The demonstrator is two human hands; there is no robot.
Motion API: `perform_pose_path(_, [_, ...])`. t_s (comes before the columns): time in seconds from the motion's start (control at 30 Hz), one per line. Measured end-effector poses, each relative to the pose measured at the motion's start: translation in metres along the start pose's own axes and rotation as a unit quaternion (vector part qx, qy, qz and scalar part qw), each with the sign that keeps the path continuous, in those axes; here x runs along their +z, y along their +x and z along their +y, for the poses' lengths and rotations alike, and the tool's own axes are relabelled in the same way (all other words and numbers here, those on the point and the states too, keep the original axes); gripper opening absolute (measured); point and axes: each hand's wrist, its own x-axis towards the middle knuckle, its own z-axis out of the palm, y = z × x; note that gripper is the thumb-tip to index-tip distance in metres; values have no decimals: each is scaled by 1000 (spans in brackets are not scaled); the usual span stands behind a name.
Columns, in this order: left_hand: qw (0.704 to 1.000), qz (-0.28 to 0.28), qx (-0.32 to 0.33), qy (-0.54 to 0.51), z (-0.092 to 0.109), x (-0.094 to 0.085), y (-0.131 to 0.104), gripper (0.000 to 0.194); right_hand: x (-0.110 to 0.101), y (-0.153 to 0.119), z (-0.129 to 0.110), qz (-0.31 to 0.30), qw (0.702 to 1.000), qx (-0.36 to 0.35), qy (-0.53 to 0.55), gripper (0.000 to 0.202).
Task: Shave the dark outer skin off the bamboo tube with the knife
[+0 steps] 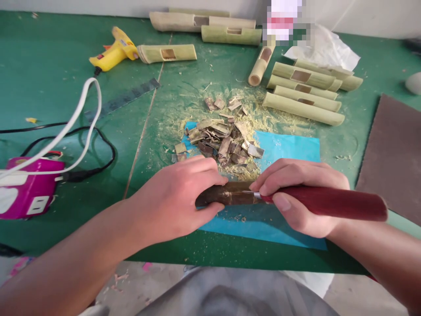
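My left hand [187,197] is closed around the left end of a dark brown bamboo tube [235,193], which lies level over a blue sheet [289,149]. In my right hand [302,193] is a carving knife [332,203] with a thick dark red handle. Its thin metal tip rests on the bamboo's upper face, where scored lines and pale shavings show. The right fingertips sit close to the tube, whose right end they partly hide. Just beyond the tube lies a pile of cut bamboo chips [226,140] amid pale sawdust.
Cut bamboo tubes with rectangular openings lie at the back [232,36] and back right [302,101]. A yellow glue gun [113,50] rests at the back left. A magenta power strip [31,186] with looping cables sits left. A brown board [391,158] lies at right.
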Motion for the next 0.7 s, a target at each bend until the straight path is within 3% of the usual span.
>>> perform_pose_path(0.3, [1000, 8, 9, -2, -3, 2, 0, 14, -3, -3, -1, 43, 998, 26, 28, 13])
perform_pose_path(0.57, [1000, 12, 8, -4, -4, 3, -1, 20, -1, -1, -2, 21, 1000, 16, 17, 11])
perform_pose_path(0.7, [1000, 21, 15, -2, -7, 6, -3, 20, 0, -4, -2, 45, 998, 28, 22, 13])
